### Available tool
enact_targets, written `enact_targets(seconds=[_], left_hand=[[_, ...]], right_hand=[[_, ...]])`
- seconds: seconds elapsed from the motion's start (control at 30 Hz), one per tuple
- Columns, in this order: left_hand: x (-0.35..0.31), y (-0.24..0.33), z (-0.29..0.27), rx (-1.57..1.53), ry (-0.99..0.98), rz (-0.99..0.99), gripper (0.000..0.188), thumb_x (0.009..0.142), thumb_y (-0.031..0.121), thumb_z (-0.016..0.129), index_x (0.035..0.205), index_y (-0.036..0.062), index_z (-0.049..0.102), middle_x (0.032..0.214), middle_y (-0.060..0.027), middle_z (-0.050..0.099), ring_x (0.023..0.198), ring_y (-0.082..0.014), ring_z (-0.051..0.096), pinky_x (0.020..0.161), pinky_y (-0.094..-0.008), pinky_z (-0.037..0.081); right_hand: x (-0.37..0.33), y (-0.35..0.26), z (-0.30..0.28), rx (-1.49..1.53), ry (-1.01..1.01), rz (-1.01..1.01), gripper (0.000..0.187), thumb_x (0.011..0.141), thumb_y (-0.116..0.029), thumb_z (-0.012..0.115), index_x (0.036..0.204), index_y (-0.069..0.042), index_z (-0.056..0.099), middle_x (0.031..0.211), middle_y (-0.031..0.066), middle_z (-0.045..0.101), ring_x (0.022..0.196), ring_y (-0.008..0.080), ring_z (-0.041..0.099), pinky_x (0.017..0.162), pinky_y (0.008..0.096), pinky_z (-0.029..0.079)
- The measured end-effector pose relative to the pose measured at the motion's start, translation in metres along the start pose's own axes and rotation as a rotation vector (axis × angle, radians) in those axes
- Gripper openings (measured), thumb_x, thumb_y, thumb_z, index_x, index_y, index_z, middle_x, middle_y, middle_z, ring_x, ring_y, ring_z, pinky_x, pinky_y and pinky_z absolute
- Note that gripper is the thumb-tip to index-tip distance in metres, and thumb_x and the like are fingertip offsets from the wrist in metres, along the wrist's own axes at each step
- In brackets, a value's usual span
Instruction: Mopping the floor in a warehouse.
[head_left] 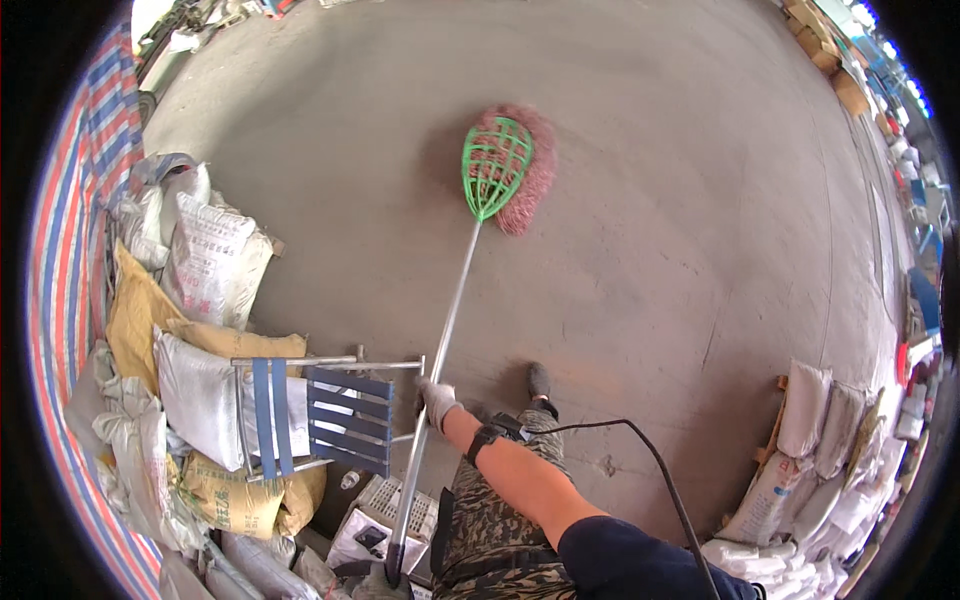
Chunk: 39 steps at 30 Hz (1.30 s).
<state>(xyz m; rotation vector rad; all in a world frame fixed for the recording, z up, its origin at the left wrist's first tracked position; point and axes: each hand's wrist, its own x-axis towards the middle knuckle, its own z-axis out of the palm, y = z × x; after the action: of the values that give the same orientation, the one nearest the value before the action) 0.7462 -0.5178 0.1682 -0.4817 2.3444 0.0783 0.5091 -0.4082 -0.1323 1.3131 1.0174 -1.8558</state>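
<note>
A long-handled mop [447, 335] stretches away from me across the grey floor. Its head is a green plastic lattice with a reddish-pink fringe bulging out on the right side, slightly blurred. My right hand [437, 402], in a pale glove with a dark band at the wrist, is wrapped round the middle of the metal pole. Down at the lower edge, my left hand [384, 583], in a grey glove, grips the dark near end of the pole; it is partly cut off by the picture's edge.
A metal-framed chair with blue slats [349, 420] stands left of the pole, against piled sacks [210, 260]. A white crate [385, 505] sits by my legs. More stacked bags [800, 450] are at right, cardboard boxes [815, 45] far right. A black cable [655, 455] hangs over my right arm.
</note>
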Motion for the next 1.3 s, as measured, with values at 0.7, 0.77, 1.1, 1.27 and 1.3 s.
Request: enact_targets(seconds=[0.7,0.77,1.1,1.27,1.3], left_hand=[[0.089,0.042,0.014,0.148,0.138,0.708,0.025,0.068,0.035,0.058,0.078,0.0116,0.058,0.065,-0.0149,0.059,0.063,-0.0349,0.058,0.060,-0.0457,0.044],[0.093,0.084,0.004,0.170,-0.003,0.649,0.029,0.072,0.040,0.056,0.080,0.0116,0.057,0.064,-0.0148,0.059,0.063,-0.0346,0.058,0.059,-0.0464,0.043],[0.096,0.334,-0.028,0.447,-0.198,0.908,0.030,0.073,0.042,0.055,0.085,0.0151,0.056,0.066,-0.0129,0.060,0.065,-0.0319,0.060,0.060,-0.0435,0.046],[0.091,0.397,-0.039,0.460,-0.258,0.928,0.030,0.072,0.041,0.056,0.082,0.0125,0.056,0.064,-0.0136,0.059,0.063,-0.0329,0.059,0.060,-0.0440,0.045],[0.090,0.397,-0.043,0.456,-0.264,0.912,0.030,0.072,0.041,0.056,0.082,0.0125,0.056,0.064,-0.0136,0.059,0.063,-0.0329,0.059,0.060,-0.0440,0.045]], right_hand=[[-0.066,-0.066,-0.216,0.661,0.075,-0.276,0.018,0.079,-0.024,0.057,0.069,-0.013,0.046,0.053,0.0029,0.041,0.041,0.0187,0.043,0.039,0.0352,0.038],[-0.068,-0.077,-0.254,0.764,0.085,-0.288,0.016,0.080,-0.022,0.055,0.070,-0.014,0.046,0.053,0.0023,0.041,0.042,0.0177,0.042,0.039,0.0336,0.038],[-0.062,-0.133,-0.467,1.154,0.297,-0.181,0.026,0.083,-0.027,0.051,0.062,-0.017,0.039,0.048,-0.0041,0.037,0.037,0.0116,0.034,0.038,0.0295,0.034],[-0.043,-0.156,-0.506,1.182,0.335,-0.042,0.023,0.082,-0.019,0.049,0.061,-0.017,0.040,0.047,-0.0041,0.035,0.036,0.0116,0.034,0.038,0.0279,0.033],[-0.038,-0.158,-0.499,1.150,0.301,-0.040,0.023,0.080,-0.018,0.049,0.060,-0.017,0.038,0.046,-0.0028,0.035,0.036,0.0122,0.034,0.037,0.0286,0.033]])
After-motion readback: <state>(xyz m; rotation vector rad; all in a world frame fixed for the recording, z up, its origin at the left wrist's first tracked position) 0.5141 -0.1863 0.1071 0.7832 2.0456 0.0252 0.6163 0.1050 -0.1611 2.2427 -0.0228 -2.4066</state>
